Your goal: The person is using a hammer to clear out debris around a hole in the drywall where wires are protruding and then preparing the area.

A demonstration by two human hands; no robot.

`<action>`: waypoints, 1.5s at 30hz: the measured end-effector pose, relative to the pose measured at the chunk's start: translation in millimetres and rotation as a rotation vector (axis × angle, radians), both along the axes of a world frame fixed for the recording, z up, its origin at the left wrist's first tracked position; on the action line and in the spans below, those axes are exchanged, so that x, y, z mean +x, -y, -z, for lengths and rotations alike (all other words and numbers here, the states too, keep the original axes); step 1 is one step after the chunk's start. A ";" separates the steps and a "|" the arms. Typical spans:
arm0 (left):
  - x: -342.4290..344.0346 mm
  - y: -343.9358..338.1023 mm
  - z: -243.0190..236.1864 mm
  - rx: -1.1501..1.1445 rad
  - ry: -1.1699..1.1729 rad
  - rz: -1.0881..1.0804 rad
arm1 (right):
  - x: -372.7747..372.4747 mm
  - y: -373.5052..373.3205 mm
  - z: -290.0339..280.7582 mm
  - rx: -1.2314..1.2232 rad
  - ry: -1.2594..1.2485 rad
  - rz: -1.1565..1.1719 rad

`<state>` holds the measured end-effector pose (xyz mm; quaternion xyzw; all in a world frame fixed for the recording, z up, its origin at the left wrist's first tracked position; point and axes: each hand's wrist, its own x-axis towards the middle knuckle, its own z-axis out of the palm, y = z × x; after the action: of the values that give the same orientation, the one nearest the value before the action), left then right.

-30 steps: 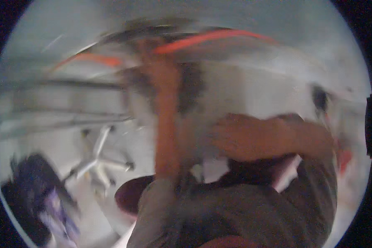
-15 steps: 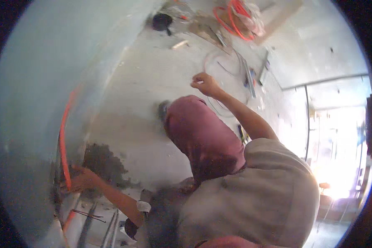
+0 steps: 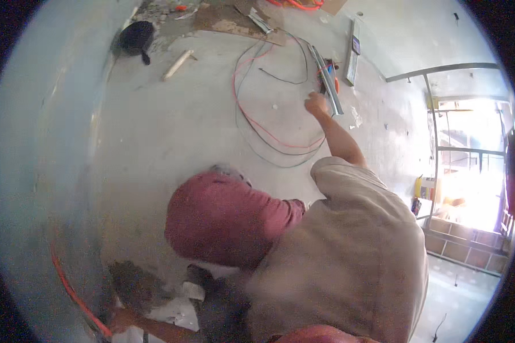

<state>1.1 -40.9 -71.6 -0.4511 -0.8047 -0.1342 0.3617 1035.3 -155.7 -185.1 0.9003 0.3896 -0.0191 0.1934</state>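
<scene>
Down between seven and eight o'clock, by the foot of the pale wall (image 3: 40, 171), had the left hand (image 3: 123, 318) up against an orange tube (image 3: 87, 312), presumably to steady that stretch. Could not tell pinching from mere touching there, with fingers dim and low at the rim of the view. Saw more of the tube running beside the wall toward eight o'clock, slim and gently bowed, plastic by the look of it.

Between one and two o'clock, held the right hand (image 3: 316, 104) out over the floor (image 3: 166, 126), just beside a metal channel (image 3: 326, 80), with fingers bent inward (perhaps only as a counterweight to the low left arm). Could not make out anything pinched, nor tell touching from hovering at the channel.

Noticed the channel's straight, shiny, folded profile and, near noon, a loose coil of wire (image 3: 248, 118) in red and dark strands, probably laid in wide loops to avoid kinks. Found brown cardboard (image 3: 223, 24) just short of twelve, flat and ragged; toward eleven, a pale stick (image 3: 179, 64) and a round black thing (image 3: 136, 38) with a stubby handle. Noted smooth grey floor, darkened by a blotchy, rough-edged patch (image 3: 134, 280) just beside the left hand.
</scene>
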 end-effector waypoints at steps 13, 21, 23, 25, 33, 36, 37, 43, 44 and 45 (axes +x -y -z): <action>-7.3 -25.6 -19.9 -0.307 0.083 -0.123 | 167.3 63.5 90.4 0.799 -0.540 0.403; 31.3 -12.3 -21.6 -0.450 0.381 -0.306 | 111.9 116.9 38.7 0.747 -0.695 0.747; 42.6 -16.5 -11.3 -0.429 0.482 -0.303 | 113.9 124.2 28.3 0.746 -0.699 0.762; 34.6 -16.5 -17.4 -0.439 0.461 -0.325 | 106.5 126.0 34.8 0.738 -0.737 0.776; 44.0 -21.9 -8.8 -0.395 0.453 -0.268 | 119.2 113.3 19.0 0.762 -0.804 0.782; 42.0 -16.9 -17.5 -0.433 0.489 -0.327 | 116.1 97.8 18.5 0.784 -0.878 0.795; 43.5 -13.5 -20.3 -0.397 0.503 -0.319 | 113.1 93.0 19.3 0.800 -0.910 0.800; 54.3 -25.9 2.2 -0.353 0.564 -0.309 | 123.2 72.0 -19.9 1.112 -1.129 0.906; 53.1 -23.6 4.1 -0.324 0.541 -0.295 | 124.3 68.2 -24.0 1.162 -1.189 0.931; 48.2 -22.7 2.7 -0.319 0.547 -0.295 | 126.1 66.7 -30.9 1.218 -1.211 0.945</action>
<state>49.3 -18.2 -74.4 -0.3283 -0.9392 -0.0689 0.0731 1161.4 -222.4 -154.1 0.7473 -0.0345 -0.3491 -0.5644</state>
